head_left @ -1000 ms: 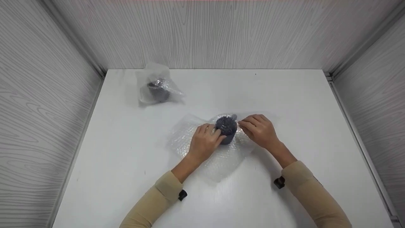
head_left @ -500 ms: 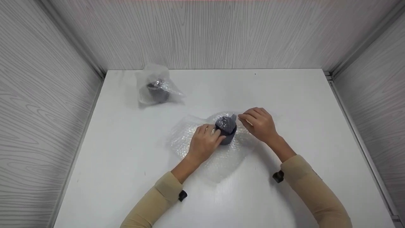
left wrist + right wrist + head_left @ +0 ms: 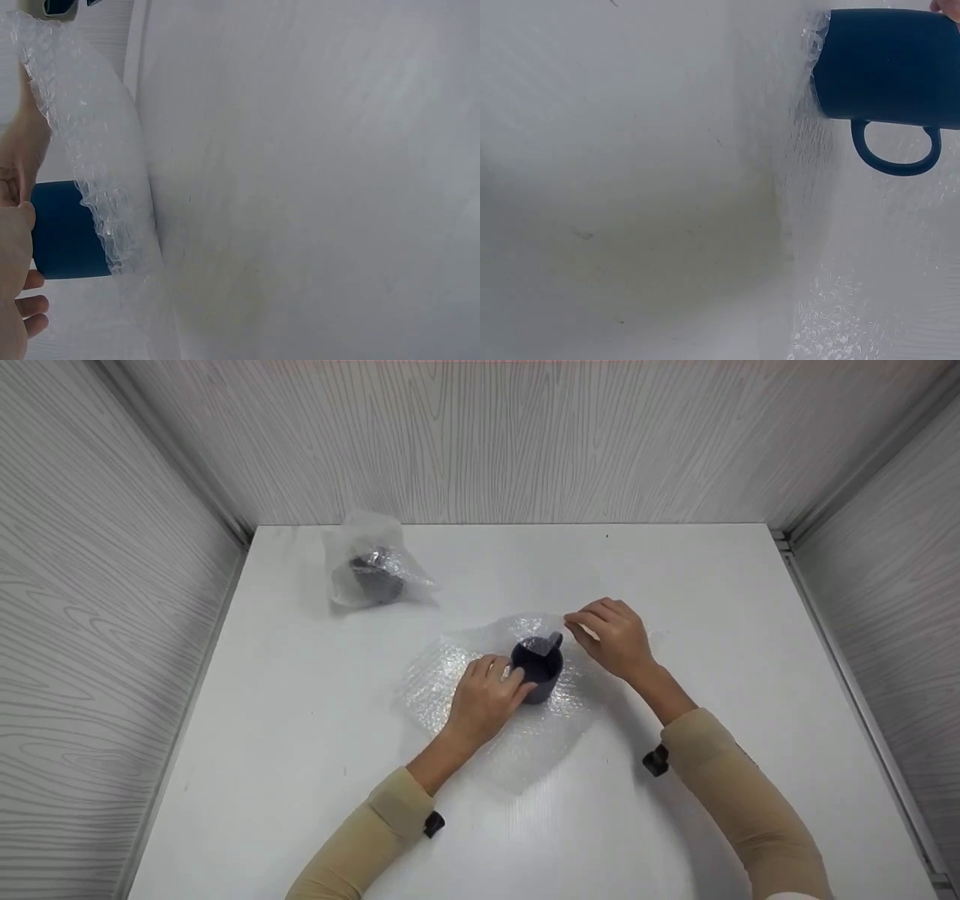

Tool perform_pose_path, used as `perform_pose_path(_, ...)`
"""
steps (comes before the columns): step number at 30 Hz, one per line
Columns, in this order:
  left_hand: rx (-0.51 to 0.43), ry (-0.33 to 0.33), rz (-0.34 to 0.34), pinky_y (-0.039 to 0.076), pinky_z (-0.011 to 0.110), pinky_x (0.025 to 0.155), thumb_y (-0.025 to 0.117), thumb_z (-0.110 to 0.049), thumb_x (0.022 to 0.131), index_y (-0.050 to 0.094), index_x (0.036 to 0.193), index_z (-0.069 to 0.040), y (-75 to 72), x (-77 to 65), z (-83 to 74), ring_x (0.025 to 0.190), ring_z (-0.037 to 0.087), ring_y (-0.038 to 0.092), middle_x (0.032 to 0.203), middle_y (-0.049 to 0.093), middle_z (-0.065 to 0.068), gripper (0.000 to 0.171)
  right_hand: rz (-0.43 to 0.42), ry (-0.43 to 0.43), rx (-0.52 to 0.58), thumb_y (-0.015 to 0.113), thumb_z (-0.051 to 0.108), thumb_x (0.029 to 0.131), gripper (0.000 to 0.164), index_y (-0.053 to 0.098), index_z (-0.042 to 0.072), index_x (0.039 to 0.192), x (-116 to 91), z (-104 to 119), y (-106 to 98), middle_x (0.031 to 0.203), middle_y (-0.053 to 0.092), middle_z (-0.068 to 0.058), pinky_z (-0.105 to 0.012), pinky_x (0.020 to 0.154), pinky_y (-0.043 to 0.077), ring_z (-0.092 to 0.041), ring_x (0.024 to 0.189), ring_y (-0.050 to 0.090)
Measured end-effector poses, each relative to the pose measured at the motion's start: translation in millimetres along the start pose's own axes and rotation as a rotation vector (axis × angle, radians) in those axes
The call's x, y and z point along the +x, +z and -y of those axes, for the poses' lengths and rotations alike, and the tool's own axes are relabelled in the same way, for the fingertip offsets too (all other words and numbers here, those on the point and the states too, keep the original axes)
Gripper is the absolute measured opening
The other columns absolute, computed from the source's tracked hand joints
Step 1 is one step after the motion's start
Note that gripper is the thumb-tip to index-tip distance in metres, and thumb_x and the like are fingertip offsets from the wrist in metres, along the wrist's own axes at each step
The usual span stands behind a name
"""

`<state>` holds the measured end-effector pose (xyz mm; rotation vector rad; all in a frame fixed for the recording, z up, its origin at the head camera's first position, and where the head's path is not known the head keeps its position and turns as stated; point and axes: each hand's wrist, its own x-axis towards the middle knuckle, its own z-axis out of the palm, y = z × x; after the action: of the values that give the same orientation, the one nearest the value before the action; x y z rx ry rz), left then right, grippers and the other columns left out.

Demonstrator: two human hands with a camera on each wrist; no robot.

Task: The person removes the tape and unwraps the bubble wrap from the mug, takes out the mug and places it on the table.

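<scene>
A dark blue mug [image 3: 541,691] stands upright on a spread sheet of bubble wrap [image 3: 517,750], its handle towards the back right. My left hand [image 3: 482,699] holds the mug at the rim on its near left side, thumb in front. Behind the mug, my right hand [image 3: 613,639] pinches a raised edge of the wrap, a flap of which hangs over the back of the mug's mouth. In the right wrist view the mug [image 3: 892,67] shows its whole handle. The left wrist view has wrap [image 3: 112,165] around the mug's lower part.
A second dark object [image 3: 379,583] in bubble wrap lies at the back left of the white table [image 3: 675,577]. Grey wood-grain panels [image 3: 510,442] enclose the table at the back and both sides.
My right hand has moved back and slightly up, drawing the wrap off the mug's mouth, so its inside shows. My left hand has stayed in place on the mug.
</scene>
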<state>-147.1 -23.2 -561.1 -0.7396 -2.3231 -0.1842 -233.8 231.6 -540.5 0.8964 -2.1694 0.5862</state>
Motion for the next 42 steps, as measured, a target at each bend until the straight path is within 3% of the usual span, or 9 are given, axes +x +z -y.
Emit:
perform_pose_path(16, 0.011, -0.002, 0.010, 0.060, 0.035, 0.087, 0.070, -0.048, 0.098, 0.074, 0.094, -0.016, 0.8, -2.1, -0.5, 0.099, 0.023, 0.071, 0.101, 0.074, 0.005, 0.033, 0.100, 0.137, -0.075, 0.077, 0.016, 0.097, 0.010, 0.081, 0.007, 0.099, 9.8, -20.9, 16.7, 0.088, 0.078, -0.009, -0.043, 0.073, 0.059, -0.029, 0.081, 0.071)
perform_pose_path(27, 0.016, -0.006, -0.001, 0.060, 0.035, 0.087, 0.070, -0.047, 0.098, 0.073, 0.094, -0.016, 0.1, -2.0, -0.8, 0.099, 0.022, 0.070, 0.102, 0.073, 0.004, 0.031, 0.115, 0.171, -0.112, 0.075, 0.017, 0.099, 0.012, 0.080, 0.006, 0.100, 17.4, -34.5, 28.6, 0.085, 0.067, -0.011, -0.040, 0.067, 0.056, -0.029, 0.075, 0.064)
perform_pose_path(36, 0.004, -0.004, -0.020, 0.059, 0.036, 0.086, 0.073, -0.046, 0.097, 0.071, 0.093, -0.015, 2.4, -2.6, -0.9, 0.098, 0.023, 0.069, 0.100, 0.071, 0.005, 0.031, 0.211, 0.258, -0.097, 0.075, 0.018, 0.099, 0.013, 0.079, 0.007, 0.105, 17.3, -41.9, 36.4, 0.089, 0.071, -0.012, -0.044, 0.072, 0.058, -0.031, 0.082, 0.068)
perform_pose_path(42, 0.013, 0.000, -0.010, 0.059, 0.036, 0.085, 0.070, -0.046, 0.099, 0.072, 0.094, -0.015, 0.9, -2.5, -0.6, 0.098, 0.023, 0.069, 0.100, 0.072, 0.005, 0.032, 0.297, 0.328, -0.103, 0.073, 0.021, 0.101, 0.021, 0.078, 0.009, 0.117, 18.9, -44.5, 41.2, 0.100, 0.074, -0.013, -0.044, 0.077, 0.060, -0.032, 0.089, 0.070)
